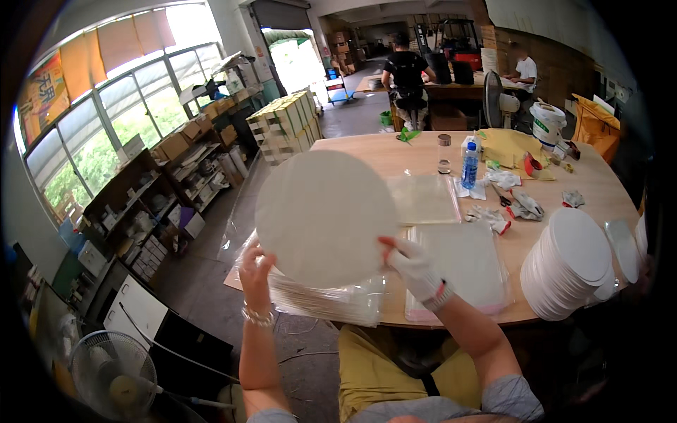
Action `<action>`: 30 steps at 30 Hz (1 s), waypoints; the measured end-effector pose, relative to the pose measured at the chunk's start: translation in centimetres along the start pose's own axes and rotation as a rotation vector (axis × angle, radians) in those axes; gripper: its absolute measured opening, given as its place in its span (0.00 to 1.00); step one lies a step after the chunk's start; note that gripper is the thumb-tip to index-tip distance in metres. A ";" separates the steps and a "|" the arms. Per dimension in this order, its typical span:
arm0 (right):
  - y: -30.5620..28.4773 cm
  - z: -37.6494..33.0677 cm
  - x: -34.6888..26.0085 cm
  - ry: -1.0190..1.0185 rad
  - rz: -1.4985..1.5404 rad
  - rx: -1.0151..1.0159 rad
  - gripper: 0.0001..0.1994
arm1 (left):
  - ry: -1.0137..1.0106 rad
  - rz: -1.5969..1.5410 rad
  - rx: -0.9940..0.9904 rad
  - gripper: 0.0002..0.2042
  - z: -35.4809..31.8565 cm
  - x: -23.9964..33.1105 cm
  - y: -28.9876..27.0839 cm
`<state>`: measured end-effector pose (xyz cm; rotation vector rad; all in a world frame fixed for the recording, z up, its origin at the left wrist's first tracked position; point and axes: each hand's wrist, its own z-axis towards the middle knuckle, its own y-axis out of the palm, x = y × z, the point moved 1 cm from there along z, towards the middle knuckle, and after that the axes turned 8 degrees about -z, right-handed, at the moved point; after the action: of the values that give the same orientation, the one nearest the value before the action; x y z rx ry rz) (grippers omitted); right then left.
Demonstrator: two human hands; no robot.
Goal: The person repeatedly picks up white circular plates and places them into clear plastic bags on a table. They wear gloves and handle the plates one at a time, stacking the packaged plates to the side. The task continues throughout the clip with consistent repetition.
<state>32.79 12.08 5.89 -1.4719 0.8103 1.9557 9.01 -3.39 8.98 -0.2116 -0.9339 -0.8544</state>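
Observation:
A thin, round off-white disc [326,218] is held up in front of me, tilted over the table's left part. My left hand [255,275], bare with a bracelet at the wrist, grips its lower left edge. My right hand [416,271], in a white glove with red fingertips, pinches its right edge. Beneath the disc lies a pile of flat pieces in clear plastic [331,299], partly hidden by it. Clear plastic bags [458,264] lie flat beside my right hand, with another bag stack [423,199] behind. A tall stack of white discs [566,264] stands at the right.
On the wooden table [352,144] are a blue-capped bottle [469,166], scissors [502,197], loose gloves [525,204] and a white bucket [546,123]. A standing fan [116,377] is at lower left. Two people sit at a far table. Strapped cartons [285,125] stand behind the table's left side.

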 end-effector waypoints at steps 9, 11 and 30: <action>4.5 6.3 1.6 0.129 -0.647 -0.324 0.14 | 0.454 1.127 0.059 0.47 1.2 -3.4 -6.3; 2.3 6.6 4.1 -0.026 -0.409 -0.276 0.13 | 0.210 1.175 -0.441 0.33 2.4 -2.6 -0.7; -37.5 -28.0 -9.1 -0.022 -1.854 0.535 0.14 | 0.769 0.577 -0.503 0.18 0.2 0.6 4.9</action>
<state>80.32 15.46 3.55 -1.0080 -0.2048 0.2760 12.61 -0.41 10.48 -0.5119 0.0875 -0.5353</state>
